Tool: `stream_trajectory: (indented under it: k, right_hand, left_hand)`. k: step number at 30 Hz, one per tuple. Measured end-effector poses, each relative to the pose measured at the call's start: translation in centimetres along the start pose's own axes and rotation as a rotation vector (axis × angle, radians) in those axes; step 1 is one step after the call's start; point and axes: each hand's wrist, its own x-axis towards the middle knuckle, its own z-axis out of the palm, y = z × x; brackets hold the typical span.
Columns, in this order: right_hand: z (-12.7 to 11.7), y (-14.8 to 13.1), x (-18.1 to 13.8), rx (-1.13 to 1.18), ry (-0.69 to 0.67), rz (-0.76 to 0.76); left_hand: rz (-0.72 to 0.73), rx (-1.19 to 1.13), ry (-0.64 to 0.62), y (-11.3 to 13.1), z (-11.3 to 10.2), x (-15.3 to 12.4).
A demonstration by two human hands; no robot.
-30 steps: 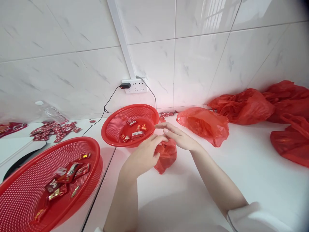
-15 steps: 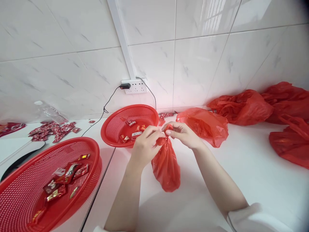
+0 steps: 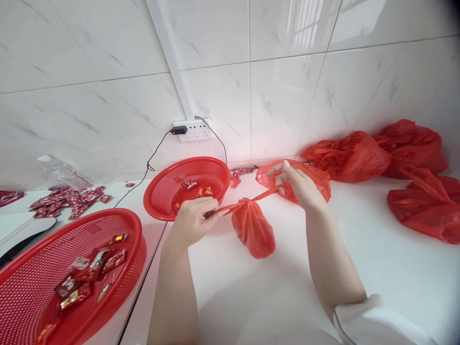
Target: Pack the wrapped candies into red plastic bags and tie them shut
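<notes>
A small filled red plastic bag point(image 3: 254, 230) hangs between my hands, its neck gathered and its two handles stretched apart to either side. My left hand point(image 3: 196, 220) is closed on the left handle, in front of the near rim of the smaller red basket point(image 3: 151, 191). Pinched in my right hand point(image 3: 296, 184) is the other handle, with some fingers raised. Behind that hand lies a loose red plastic bag point(image 3: 318, 179) on the white table point(image 3: 230, 292). What fills the small bag is hidden.
A larger red basket point(image 3: 134, 225) holding several wrapped snacks point(image 3: 95, 263) stands at the left. Red packets point(image 3: 66, 199) and a clear plastic bottle point(image 3: 68, 172) lie behind it. Red bags point(image 3: 359, 155) line the right wall side. A cable point(image 3: 143, 175) runs from the power strip point(image 3: 196, 132).
My hands have moved apart, left and right, pulling the bag's handles taut from the neck. The bag has risen and now looks shorter and rounder.
</notes>
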Motion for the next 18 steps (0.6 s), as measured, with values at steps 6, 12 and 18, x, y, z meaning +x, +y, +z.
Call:
stream_trajectory:
  k: [6, 12, 18]
  right_hand:
    - [-4.4, 2.0, 0.5, -0.275, 0.166, 0.129]
    - [-3.6, 3.9, 1.8, -0.55, 0.293, 0.214]
    - [1.2, 2.2, 1.1, -0.723, 0.063, -0.124]
  left_hand:
    - [-0.192, -0.127, -0.161, -3.0, -1.1, -0.4]
    - [-0.382, -0.093, -0.346, -3.6, -0.1, 0.3]
    - [-0.48, -0.068, -0.427, -2.3, 1.0, 0.8]
